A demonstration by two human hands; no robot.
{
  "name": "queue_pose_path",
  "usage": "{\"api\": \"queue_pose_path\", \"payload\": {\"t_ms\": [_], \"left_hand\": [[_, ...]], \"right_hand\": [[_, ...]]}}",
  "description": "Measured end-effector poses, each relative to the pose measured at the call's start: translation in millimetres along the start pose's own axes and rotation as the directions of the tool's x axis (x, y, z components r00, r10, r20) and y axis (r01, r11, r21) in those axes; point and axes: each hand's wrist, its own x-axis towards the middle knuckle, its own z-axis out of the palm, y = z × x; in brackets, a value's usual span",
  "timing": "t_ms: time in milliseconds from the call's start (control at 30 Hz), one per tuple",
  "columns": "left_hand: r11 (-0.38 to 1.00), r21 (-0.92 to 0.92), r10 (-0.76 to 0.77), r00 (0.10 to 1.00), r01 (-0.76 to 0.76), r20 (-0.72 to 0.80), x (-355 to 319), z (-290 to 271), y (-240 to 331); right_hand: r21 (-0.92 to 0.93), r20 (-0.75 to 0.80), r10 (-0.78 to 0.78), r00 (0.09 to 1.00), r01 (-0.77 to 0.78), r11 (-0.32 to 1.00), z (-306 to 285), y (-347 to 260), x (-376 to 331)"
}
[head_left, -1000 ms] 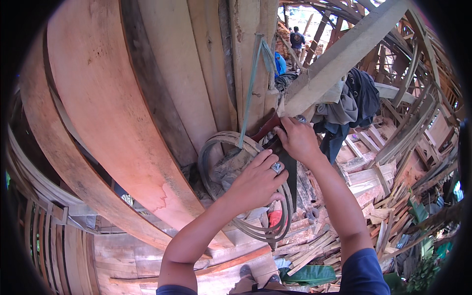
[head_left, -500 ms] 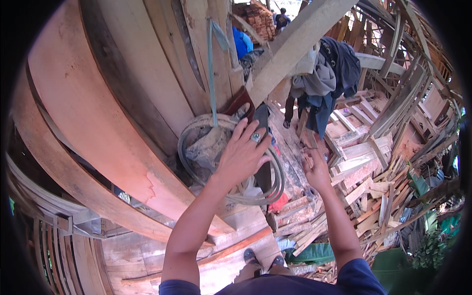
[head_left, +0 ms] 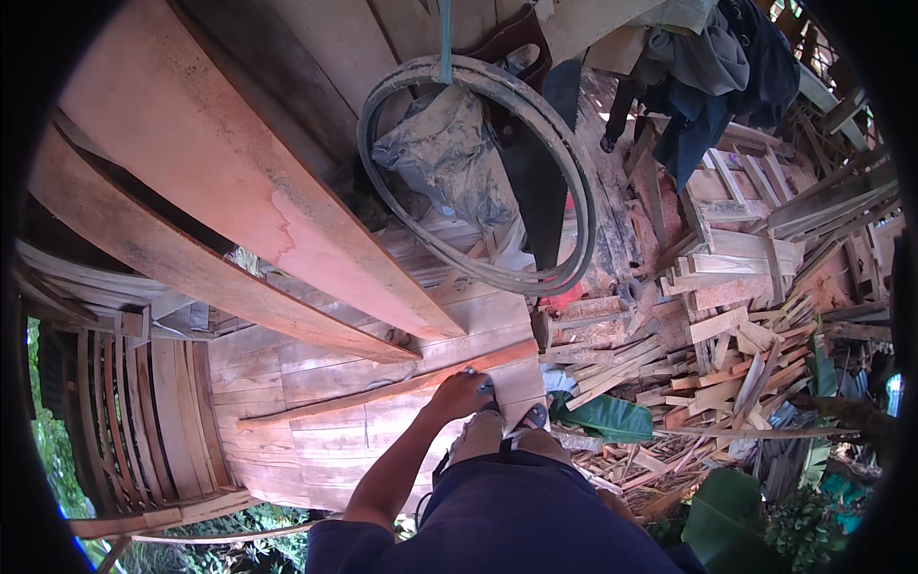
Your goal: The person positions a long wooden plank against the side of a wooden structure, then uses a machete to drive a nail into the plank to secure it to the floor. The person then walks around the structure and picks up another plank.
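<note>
My left hand (head_left: 464, 394) hangs low above the plank floor (head_left: 325, 450), next to my sandalled feet and over a long narrow strip of wood (head_left: 382, 387). Its back faces me and hides most of the fingers, so I cannot make out whether it holds anything. My right hand is out of sight. Ahead, a coiled loop of grey-brown belt or hose (head_left: 583, 206) hangs from a teal strap (head_left: 446, 43). Inside and behind the loop are a dusty plastic bag (head_left: 449, 158) and a handsaw (head_left: 540, 182) with a brown handle; neither is touched by my left hand.
Long wide boards (head_left: 249, 182) lean on the left, their ends resting near the floor. Clothes (head_left: 712, 72) hang at the upper right. Beyond the floor's right edge lie heaped wood offcuts (head_left: 650, 392), a stack of short boards (head_left: 736, 263) and a large green leaf (head_left: 607, 418).
Both hands have left the hanging belt loop. My left hand has dropped toward my feet, and the right has gone out of view. The view has tilted down.
</note>
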Motion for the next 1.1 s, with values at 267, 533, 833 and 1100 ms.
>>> {"api": "queue_pose_path", "payload": {"t_ms": [267,533,833,1100], "left_hand": [[0.195,0.025,-0.77,0.137,0.981,0.624,-250.7,267.5,-178.3],[0.428,-0.688,-0.704,0.694,0.586,0.153,-180.2,176.5,-87.2],[0.681,-0.482,-0.564,0.815,0.55,0.133,-108.8,112.0,-72.6],[0.634,-0.327,-0.655,0.711,0.701,0.255,-149.6,101.1,-81.5]], "right_hand": [[-0.264,-0.357,-0.047,0.933,-0.052,0.963,-108.5,-42.4,56.5],[-0.008,-0.549,-0.114,0.828,0.131,0.991,-163.8,-154.1,65.7],[-0.048,-0.362,0.096,0.927,-0.121,0.991,-54.0,-73.7,47.8],[0.71,-0.042,0.516,0.855,-0.338,0.618,-46.7,-47.2,23.7]]}}
